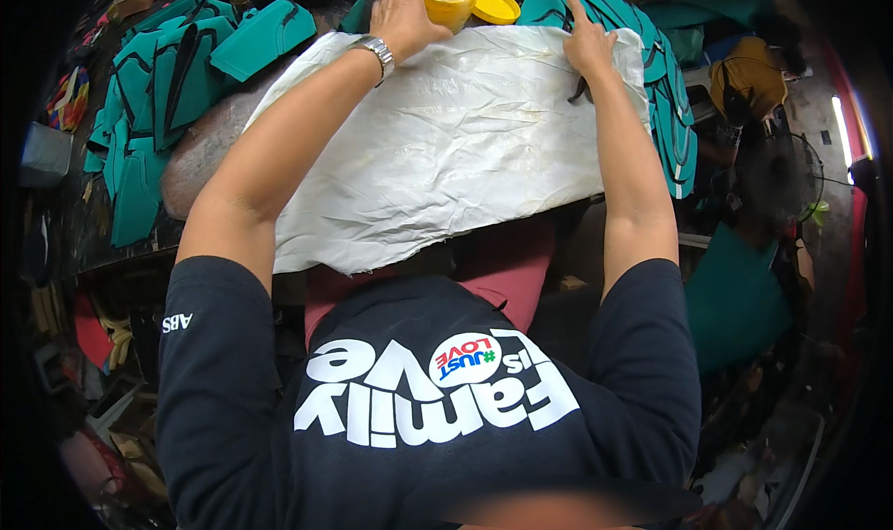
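A creased white cloth sheet (446,139) lies spread over the work surface in front of me and hangs down at its near edge. At its far left edge rests my left hand (402,20), fingers stretched out, beside an open yellow tub (449,11) holding a pale substance. The yellow lid (496,6) lies just right of the tub. My right hand (588,48) is on the sheet's far right part, one finger stretched toward a fanned stack of green cut pieces (665,74). A small dark object (579,91) shows beside the right wrist; its kind is unclear.
More green pieces with dark edges (153,93) are piled at the left, one (265,39) lying apart. A brown rounded slab (200,153) shows under the sheet's left side. At the right are a fan (779,177) and a large green sheet (739,293).
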`<state>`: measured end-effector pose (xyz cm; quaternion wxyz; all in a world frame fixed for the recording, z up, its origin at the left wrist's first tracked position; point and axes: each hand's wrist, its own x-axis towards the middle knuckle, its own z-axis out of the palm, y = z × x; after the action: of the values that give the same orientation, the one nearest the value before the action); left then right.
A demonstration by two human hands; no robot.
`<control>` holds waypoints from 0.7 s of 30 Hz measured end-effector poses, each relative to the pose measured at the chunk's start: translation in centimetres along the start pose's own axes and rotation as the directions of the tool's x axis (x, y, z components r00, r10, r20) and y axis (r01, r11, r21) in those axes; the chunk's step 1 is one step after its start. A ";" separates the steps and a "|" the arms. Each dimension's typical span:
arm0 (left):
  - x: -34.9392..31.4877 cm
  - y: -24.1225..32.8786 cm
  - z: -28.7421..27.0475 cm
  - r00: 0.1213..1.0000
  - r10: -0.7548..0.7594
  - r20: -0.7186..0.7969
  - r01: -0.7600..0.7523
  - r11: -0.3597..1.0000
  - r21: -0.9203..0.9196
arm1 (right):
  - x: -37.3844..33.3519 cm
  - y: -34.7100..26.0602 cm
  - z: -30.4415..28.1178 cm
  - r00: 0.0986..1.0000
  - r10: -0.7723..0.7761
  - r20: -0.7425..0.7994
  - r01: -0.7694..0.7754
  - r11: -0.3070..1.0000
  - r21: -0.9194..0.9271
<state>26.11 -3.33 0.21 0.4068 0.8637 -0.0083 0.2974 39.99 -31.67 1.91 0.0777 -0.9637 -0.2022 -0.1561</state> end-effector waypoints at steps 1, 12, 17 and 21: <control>0.4 0.1 0.2 0.992 -0.114 0.050 0.115 0.993 -0.022 | -0.2 -0.5 -0.9 1.000 0.004 0.002 -0.004 1.000 -0.013; 2.0 0.3 -1.0 0.987 -0.051 -0.154 0.079 0.980 0.183 | -3.3 -5.8 -9.5 0.996 0.067 0.059 -0.043 0.937 -0.346; -5.8 3.2 -7.9 0.927 0.174 0.333 -0.262 0.935 0.239 | -2.6 -6.0 -8.8 0.999 -0.017 -0.038 0.002 0.929 -0.370; -12.9 3.3 -12.1 0.795 -0.055 0.604 -0.317 0.811 0.492 | -2.0 -5.9 -8.1 0.998 -0.020 -0.061 -0.003 0.934 -0.357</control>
<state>8.57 0.11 1.73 0.0837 0.9901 -0.1082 0.0304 33.63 -28.73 9.37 -0.0929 -0.9554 -0.1722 -0.2210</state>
